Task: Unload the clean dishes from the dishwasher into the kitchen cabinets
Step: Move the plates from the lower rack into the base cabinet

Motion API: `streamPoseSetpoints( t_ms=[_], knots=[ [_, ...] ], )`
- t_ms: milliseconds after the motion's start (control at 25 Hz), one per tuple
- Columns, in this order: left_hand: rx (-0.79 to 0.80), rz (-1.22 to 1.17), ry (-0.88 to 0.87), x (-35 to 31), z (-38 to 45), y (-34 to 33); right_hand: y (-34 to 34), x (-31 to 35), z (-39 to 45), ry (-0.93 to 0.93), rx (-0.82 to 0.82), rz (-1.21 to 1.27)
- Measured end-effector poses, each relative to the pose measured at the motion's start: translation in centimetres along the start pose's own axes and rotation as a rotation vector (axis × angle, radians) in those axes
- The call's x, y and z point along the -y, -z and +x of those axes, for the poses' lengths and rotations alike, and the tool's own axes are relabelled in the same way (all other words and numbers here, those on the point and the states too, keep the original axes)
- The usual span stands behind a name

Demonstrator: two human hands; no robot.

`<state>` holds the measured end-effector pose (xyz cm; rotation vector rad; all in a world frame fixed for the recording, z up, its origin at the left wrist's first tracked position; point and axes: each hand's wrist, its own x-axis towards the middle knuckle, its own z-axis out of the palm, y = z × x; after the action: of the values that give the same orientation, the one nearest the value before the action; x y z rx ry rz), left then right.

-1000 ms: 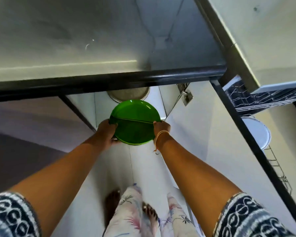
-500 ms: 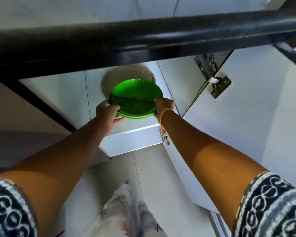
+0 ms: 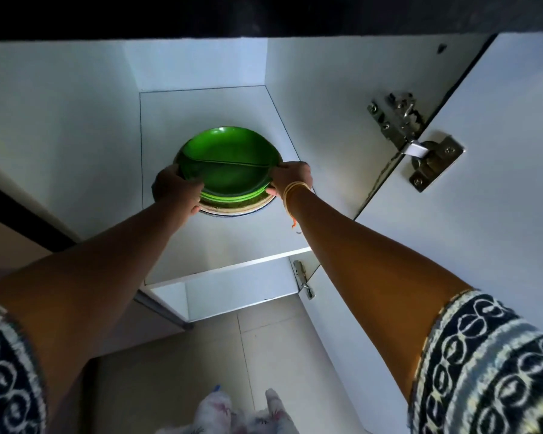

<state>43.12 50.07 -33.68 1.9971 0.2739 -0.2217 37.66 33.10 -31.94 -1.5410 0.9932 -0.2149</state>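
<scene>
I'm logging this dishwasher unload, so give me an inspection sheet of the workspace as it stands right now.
Surface: white cabinet shelf, lit from the front, with a lower shelf below it.
Job's things: stack of green plates held over a larger pale plate that lies on the shelf; whether the stack rests on it yet cannot be told.
Clutter: nothing seen.
Grips: left hand holds the stack's left rim; right hand holds its right rim, with an orange band on the wrist.
Cables: nothing seen.
Surroundings: open cabinet door at right on a metal hinge, dark counter edge above, tiled floor below.
</scene>
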Motion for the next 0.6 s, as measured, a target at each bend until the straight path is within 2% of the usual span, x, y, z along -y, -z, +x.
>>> streamPoseSetpoints(
  t_ms=[200, 320, 400, 480, 600],
  knots=[
    [-0.012, 0.218, -0.112, -0.4, -1.8, 0.2, -0.4, -0.5, -0.9, 0.004, -0.014, -0.067],
    [0.009, 0.517, -0.255, -1.0, -6.0, 1.0, 2.0, 1.1, -5.9, 0.105, 0.026, -0.424],
    [0.089, 0.668, -0.406, -1.6, -9.2, 1.9, 3.6, 1.8, -9.1, 0.18, 0.125, -0.679],
    [0.208, 0.775, -0.548, -2.9, -13.0, 3.4, 5.6, 2.3, -12.6, 0.157, 0.205, -0.782],
    [0.289, 0.876, -0.543, -5.6, -19.2, 5.7, 8.5, 2.2, -17.3, 0.119, 0.25, -0.854]
  ],
)
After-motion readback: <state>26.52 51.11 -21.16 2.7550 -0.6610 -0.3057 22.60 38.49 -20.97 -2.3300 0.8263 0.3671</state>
